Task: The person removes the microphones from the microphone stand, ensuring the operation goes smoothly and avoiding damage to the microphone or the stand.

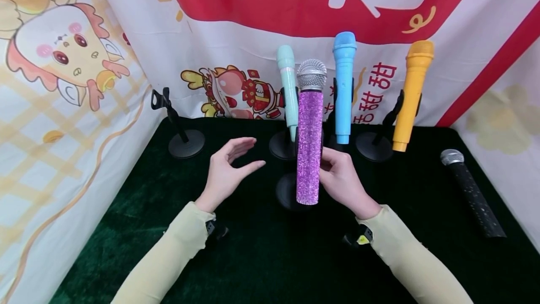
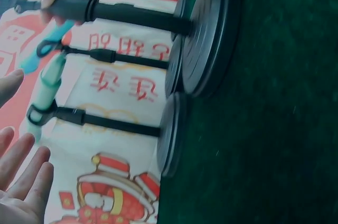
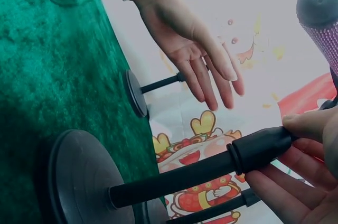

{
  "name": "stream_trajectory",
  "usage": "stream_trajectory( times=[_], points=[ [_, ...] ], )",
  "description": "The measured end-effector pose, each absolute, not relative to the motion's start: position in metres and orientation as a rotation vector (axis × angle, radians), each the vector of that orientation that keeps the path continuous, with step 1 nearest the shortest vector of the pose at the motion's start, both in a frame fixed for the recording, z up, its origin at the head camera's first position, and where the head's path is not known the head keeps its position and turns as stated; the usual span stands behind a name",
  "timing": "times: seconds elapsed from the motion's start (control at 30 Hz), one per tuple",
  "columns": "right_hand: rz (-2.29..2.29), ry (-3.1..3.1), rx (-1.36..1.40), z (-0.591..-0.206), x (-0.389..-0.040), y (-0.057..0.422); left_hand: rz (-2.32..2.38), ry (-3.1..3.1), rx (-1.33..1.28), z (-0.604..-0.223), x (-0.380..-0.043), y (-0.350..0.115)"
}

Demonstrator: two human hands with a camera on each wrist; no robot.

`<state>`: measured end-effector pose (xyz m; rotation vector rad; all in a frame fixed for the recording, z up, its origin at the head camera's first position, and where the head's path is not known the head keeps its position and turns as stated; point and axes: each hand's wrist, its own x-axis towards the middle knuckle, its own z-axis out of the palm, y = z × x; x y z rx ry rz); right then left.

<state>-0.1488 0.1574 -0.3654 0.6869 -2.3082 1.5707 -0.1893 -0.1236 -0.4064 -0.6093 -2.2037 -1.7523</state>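
A sparkly purple microphone (image 1: 309,149) with a silver mesh head leans in the holder of a black microphone stand (image 3: 174,180). Thumb and fingers of my right hand (image 1: 342,177) pinch the stand's thick upper collar, just behind the microphone; the right wrist view shows this grip closely. To the left, my left hand (image 1: 225,170) is held in the air with fingers spread apart from the thumb, touching nothing. The stand's round base (image 2: 208,34) is close over the dark green cloth. Much of the pole is hidden behind the microphone in the head view.
Behind stand a mint microphone (image 1: 288,88), a blue microphone (image 1: 344,93) and an orange microphone (image 1: 413,93), each on a black stand. A stand with a bare holder (image 1: 181,130) is at the back left. On the right lies a black microphone (image 1: 474,196). Printed cloth walls surround the green tabletop (image 1: 270,257).
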Motion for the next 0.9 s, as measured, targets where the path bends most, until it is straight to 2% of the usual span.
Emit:
stream_trajectory(
  times=[0.27, 0.9],
  points=[
    [1.622, -2.369, 0.684, -0.375, -0.156, 0.170, -1.782, -2.234, -0.721, -0.414, -0.186, -0.099],
    [1.540, -2.244, 0.661, -0.316, -0.146, 0.198, -1.888, -2.264, -0.884, -0.429, -0.180, -0.062]
  ],
)
